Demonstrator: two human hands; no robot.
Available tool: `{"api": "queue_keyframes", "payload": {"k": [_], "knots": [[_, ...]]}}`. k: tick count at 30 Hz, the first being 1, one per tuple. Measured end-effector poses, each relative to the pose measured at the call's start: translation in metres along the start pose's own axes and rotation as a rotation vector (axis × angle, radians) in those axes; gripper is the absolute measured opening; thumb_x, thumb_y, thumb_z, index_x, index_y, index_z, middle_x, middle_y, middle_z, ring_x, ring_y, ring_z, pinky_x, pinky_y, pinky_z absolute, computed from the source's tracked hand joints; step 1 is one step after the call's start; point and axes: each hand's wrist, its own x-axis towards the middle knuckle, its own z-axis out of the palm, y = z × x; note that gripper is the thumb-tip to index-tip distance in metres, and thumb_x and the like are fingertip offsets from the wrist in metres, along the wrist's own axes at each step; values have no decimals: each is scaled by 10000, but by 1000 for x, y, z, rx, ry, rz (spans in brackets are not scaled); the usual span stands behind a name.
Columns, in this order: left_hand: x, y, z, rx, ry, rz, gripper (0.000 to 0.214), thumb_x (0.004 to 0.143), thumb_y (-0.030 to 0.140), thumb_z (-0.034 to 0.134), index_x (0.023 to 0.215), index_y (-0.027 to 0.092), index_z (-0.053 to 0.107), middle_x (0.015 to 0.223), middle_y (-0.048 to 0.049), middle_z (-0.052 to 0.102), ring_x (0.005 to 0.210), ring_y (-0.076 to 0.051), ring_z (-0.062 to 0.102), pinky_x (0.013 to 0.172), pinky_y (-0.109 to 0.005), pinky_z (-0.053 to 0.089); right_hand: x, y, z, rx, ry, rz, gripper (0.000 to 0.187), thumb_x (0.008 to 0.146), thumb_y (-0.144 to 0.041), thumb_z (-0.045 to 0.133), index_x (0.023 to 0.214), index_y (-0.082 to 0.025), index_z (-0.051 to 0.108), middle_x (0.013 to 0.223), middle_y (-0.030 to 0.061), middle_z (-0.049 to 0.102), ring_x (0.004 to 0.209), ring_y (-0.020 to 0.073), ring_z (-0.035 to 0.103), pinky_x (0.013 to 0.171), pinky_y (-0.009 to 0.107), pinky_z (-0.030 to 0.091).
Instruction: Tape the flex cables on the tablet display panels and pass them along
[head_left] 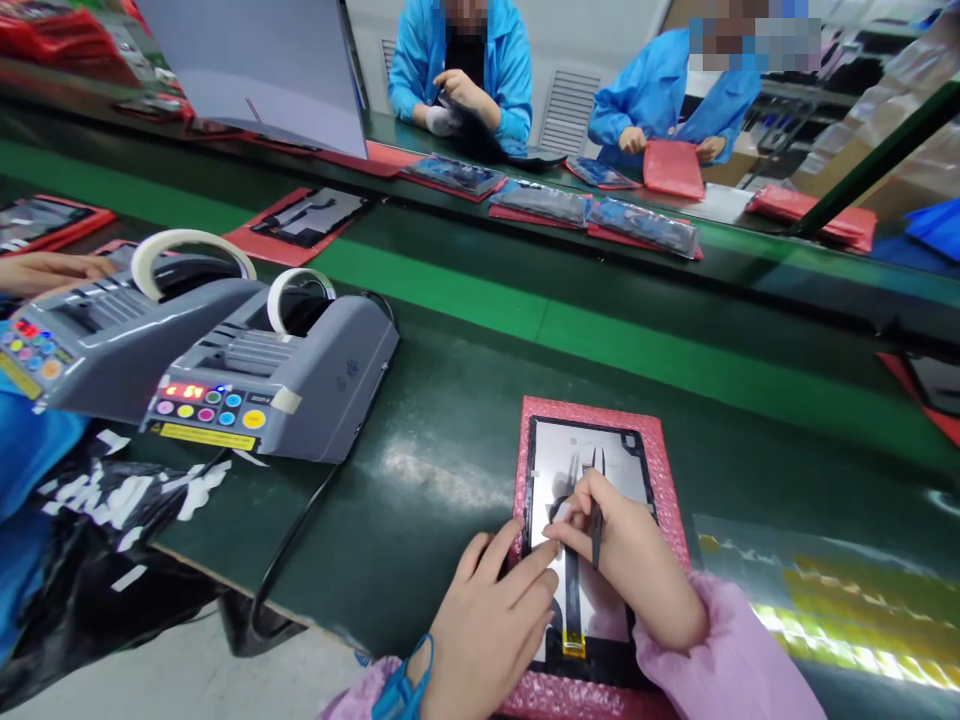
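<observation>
A flat display panel (600, 610) with a silvery back and black border lies on a pink bubble-wrap sheet (656, 450). A dark flex cable (572, 590) runs along its back, with a yellow patch (574, 643) at the near end. My right hand (611, 540) is closed around black tweezers (598, 520), their tips pointing away from me. The thumb and fingertips of that hand are over the cable's far end; whether they pinch anything else is hidden. Across the panel's left edge, my left hand (491, 625) rests with fingers stretched out and apart.
Two grey tape dispensers (322, 380) stand at the left, near another person's hand (56, 270). Yellow tape strips on a clear sheet (862, 600) lie at right. Beyond the green conveyor belt (480, 300), two people handle wrapped items. A black cord (292, 540) hangs over the table edge.
</observation>
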Motion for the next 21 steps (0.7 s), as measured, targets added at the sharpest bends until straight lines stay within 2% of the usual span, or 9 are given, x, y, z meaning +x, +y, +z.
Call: {"api": "queue_keyframes", "payload": {"k": [3,6,9,12,14,16,18,21], "knots": [[-1,0,1,-10,-15,-11,236,1022,211,468,1144,228,668,1344,-8,680,1285,-294,512,1034,-429,374,13,-1,0,-59,84,-22,370,815,-479,723,793,-273,416,729,-57,577,619,166,546,631,302,424],[-3,-1,3,-1,-52,-13,261,1026,230,465,1187,240,670,1344,-30,678,1294,-287,513,1046,-425,391,31,0,-12,-131,229,-54,422,821,-573,690,800,-278,389,763,-33,587,649,185,549,651,316,422],[-7,-2,7,49,-41,-14,324,988,290,550,1298,235,625,1451,-76,595,1361,-333,469,1077,-471,382,40,5,-38,-308,426,67,382,859,-586,613,833,-284,380,784,2,609,693,235,593,656,334,409],[-11,-4,13,116,-17,-67,562,915,405,658,1426,207,533,1594,-188,398,1463,-439,328,1122,-587,306,30,13,-64,-571,568,238,332,908,-585,510,903,-278,384,767,36,586,679,281,600,604,342,377],[-12,-5,17,136,-31,-78,650,911,477,649,1480,211,479,1629,-213,325,1489,-463,272,1136,-633,260,17,17,-70,-676,548,316,319,933,-580,456,922,-270,382,719,34,556,615,285,584,567,340,360],[-12,-7,20,140,-50,-62,651,932,506,612,1500,228,457,1632,-208,323,1494,-454,274,1144,-645,235,5,17,-67,-659,469,338,308,938,-571,448,919,-272,377,680,17,543,574,274,578,556,333,367],[-13,-8,24,146,-41,-54,635,937,521,599,1488,230,473,1614,-212,359,1488,-448,294,1147,-647,221,0,15,-58,-575,415,315,312,909,-562,503,903,-279,373,658,-2,546,572,263,585,559,324,379],[-15,-11,29,181,30,-54,655,911,578,613,1450,221,509,1567,-222,432,1464,-432,350,1148,-624,231,5,15,-45,-371,413,274,356,824,-535,617,883,-286,369,628,-47,530,531,227,551,536,305,365]]}}
